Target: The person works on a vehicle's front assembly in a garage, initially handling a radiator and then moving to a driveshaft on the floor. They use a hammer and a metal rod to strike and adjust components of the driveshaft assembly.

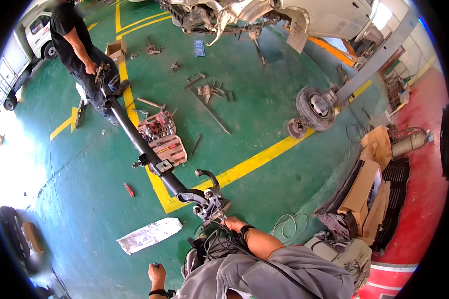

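A long black vehicle axle [134,137] stretches from the upper left down to just in front of me, with a knuckle and a curved arm at its near end. My right hand [232,224] is closed on this near end, its fingers partly hidden by metal and dark cables. Off to the lower left hangs my left hand [156,272], curled into a fist. Something small and dark shows at its top, too little to name. A co-worker in dark clothes [72,35] holds the axle's far end.
Beneath the axle lies an open tool case [167,149] of sockets. Loose metal parts [204,92] and a long bar are scattered beyond. A wheel [315,108] stands by a lift post; cardboard boxes [361,199] sit at right. A white bag [149,235] and red-handled pliers [129,190] lie left.
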Demonstrator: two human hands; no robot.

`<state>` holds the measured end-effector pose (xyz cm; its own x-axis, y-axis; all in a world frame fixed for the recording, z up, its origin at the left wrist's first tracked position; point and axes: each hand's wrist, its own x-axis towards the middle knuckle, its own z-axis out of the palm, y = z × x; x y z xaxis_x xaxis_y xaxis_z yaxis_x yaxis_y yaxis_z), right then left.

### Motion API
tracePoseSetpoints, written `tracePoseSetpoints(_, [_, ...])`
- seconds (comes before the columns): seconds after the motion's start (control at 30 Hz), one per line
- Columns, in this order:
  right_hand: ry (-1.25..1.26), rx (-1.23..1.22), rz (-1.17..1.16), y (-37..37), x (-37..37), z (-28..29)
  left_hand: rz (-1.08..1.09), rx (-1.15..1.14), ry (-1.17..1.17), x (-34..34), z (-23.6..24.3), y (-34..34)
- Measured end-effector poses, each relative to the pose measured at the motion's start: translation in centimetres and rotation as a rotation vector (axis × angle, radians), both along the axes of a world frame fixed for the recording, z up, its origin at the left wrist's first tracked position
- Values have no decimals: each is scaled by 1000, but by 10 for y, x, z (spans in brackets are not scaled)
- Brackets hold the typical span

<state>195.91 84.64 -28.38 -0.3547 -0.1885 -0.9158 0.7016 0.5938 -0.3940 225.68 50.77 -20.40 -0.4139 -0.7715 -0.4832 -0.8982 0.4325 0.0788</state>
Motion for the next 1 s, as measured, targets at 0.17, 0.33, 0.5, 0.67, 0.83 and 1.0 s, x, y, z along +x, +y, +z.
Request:
tracePoseSetpoints(0.17, [-139,13,-26,5,-88,2,-20,-16,45,-107,27,5])
tracePoseSetpoints(0.33, [-151,20,2,9,-198,-22,14,-107,131,-188,33,21])
tracePoseSetpoints(0.5, [-90,-34,44,21,-310,-18,115,-183,77,-221,46,71])
tracePoseSetpoints(0.67, [-30,38,168,49,-429,14,147,26,52,-186,34,122])
tracePoseSetpoints(0.83, [-66,37,-17,87,-511,-25,495,431,540,-193,-15,142])
tracePoseSetpoints(1.0, [-20,-26,-86,96,-584,-8,184,74,-99,-317,-71,130])
